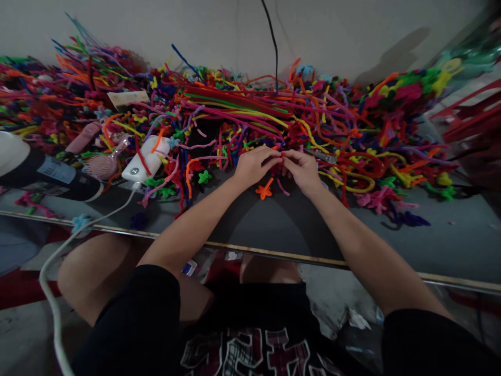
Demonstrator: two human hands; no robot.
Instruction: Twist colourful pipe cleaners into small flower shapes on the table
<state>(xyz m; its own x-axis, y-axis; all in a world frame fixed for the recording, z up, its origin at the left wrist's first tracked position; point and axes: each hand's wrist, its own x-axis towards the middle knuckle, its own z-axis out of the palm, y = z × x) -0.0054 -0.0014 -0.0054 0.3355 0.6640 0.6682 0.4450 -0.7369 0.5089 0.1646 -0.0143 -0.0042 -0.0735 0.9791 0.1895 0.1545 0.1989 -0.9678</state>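
My left hand (254,164) and my right hand (303,167) meet at the middle of a dark table (274,224). Both have their fingers pinched together around a small red pipe-cleaner piece (278,166) held between them. An orange pipe-cleaner flower (264,190) lies on the table just below my left hand. A pink strand (282,187) lies beside it. Behind my hands a big heap of coloured pipe cleaners (242,112) covers the back of the table.
A white power bank (145,157) with a white cable (58,261) lies at the left, next to a pink hairbrush (102,164) and a dark bottle (47,175). A black cord (274,47) hangs down the wall. Finished flowers (376,198) lie at the right.
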